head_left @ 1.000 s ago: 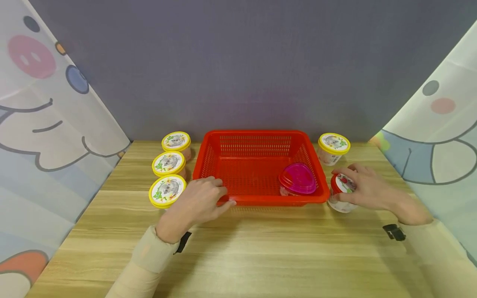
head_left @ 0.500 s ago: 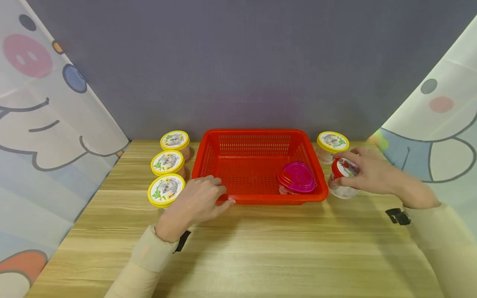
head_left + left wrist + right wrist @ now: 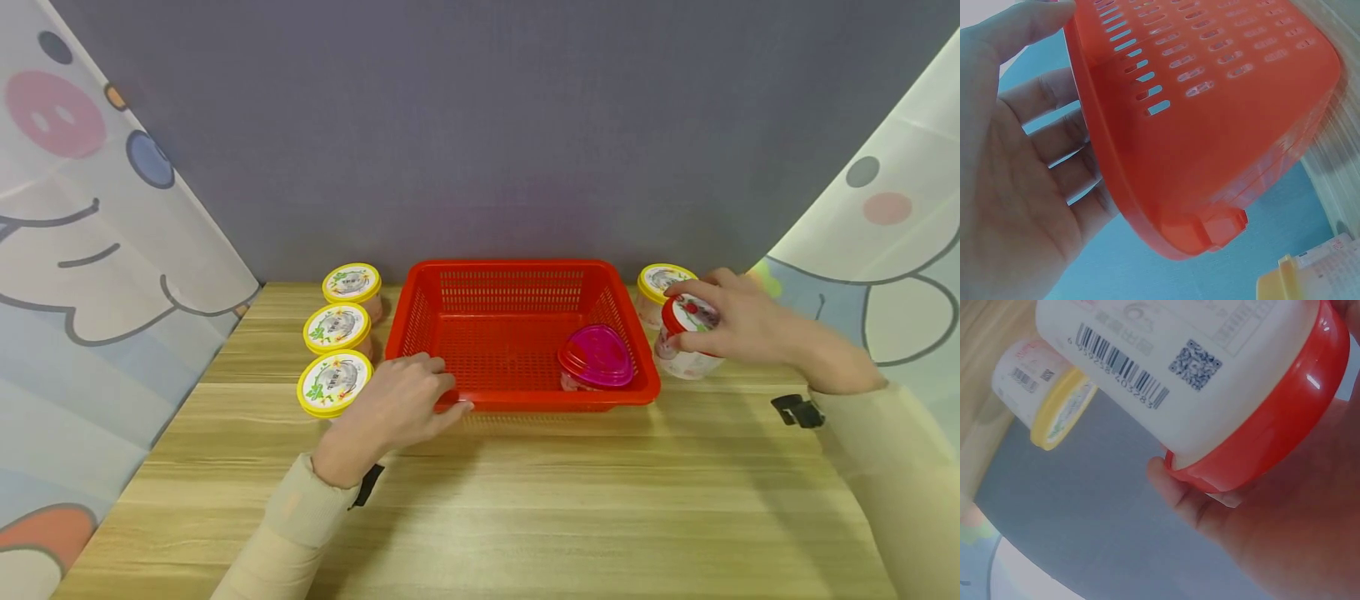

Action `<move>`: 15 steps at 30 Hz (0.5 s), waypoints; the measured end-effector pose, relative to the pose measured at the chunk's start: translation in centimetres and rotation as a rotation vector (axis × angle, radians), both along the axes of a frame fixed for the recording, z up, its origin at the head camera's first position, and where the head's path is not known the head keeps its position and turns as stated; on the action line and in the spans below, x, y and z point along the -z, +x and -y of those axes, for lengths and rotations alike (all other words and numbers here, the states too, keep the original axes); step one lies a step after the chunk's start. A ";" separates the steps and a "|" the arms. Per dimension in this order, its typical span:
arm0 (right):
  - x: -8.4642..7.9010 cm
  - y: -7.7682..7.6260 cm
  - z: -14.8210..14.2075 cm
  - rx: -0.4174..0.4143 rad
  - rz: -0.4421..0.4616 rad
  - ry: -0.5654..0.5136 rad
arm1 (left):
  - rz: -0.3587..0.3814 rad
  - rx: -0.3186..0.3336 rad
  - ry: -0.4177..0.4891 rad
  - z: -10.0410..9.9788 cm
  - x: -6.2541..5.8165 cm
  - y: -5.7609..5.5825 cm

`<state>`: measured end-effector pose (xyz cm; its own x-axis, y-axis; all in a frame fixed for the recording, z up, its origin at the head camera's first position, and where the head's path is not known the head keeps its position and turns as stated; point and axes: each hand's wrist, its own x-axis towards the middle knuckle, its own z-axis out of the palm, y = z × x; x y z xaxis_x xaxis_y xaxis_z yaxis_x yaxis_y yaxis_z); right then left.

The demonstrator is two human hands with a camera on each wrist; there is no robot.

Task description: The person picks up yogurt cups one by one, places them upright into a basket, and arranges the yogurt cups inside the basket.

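At the front left corner of the red plastic basket [image 3: 525, 402], my left hand [image 3: 397, 408] holds the rim. The left wrist view shows that hand's thumb and fingers [image 3: 1057, 90] on either side of the basket wall [image 3: 1210, 150]. My right hand [image 3: 750, 321] grips a tub with a red lid [image 3: 681, 363] from above, just right of the basket. Up close in the right wrist view, the tub's white side [image 3: 1141, 369] carries a barcode. Behind it, partly covered, stands a yellow-lidded tub [image 3: 651, 308]. A container with a pink lid [image 3: 597, 357] sits in the basket's front right corner.
Left of the basket, three yellow-lidded tubs [image 3: 337, 327] form a line running front to back. A grey panel [image 3: 510, 133] rises behind the wooden table [image 3: 555, 508]. Cartoon-printed sheets [image 3: 112, 233] flank both sides.
My right hand has carried the red-lidded tub away from me, toward the yellow-lidded tub at the back right. The left hand and the basket have stayed in place.
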<state>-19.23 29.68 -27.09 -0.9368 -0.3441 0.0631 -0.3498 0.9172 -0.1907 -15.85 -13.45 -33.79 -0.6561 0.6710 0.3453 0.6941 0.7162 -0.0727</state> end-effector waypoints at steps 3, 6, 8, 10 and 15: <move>-0.5 -0.2 0.3 0.000 -0.010 -0.006 | 0.000 0.001 0.002 0.0 0.0 0.0; -1.0 -0.4 0.6 0.005 -0.003 -0.013 | 0.000 0.002 0.002 0.0 0.0 0.0; -1.3 -0.6 0.6 0.006 0.009 -0.012 | 0.000 0.002 0.002 0.0 0.0 0.0; -1.6 -0.8 0.8 0.009 0.021 -0.014 | -0.002 0.001 0.000 0.0 0.0 0.0; -2.3 -1.1 1.1 0.009 0.041 -0.024 | 0.000 0.000 -0.003 -0.1 0.0 0.1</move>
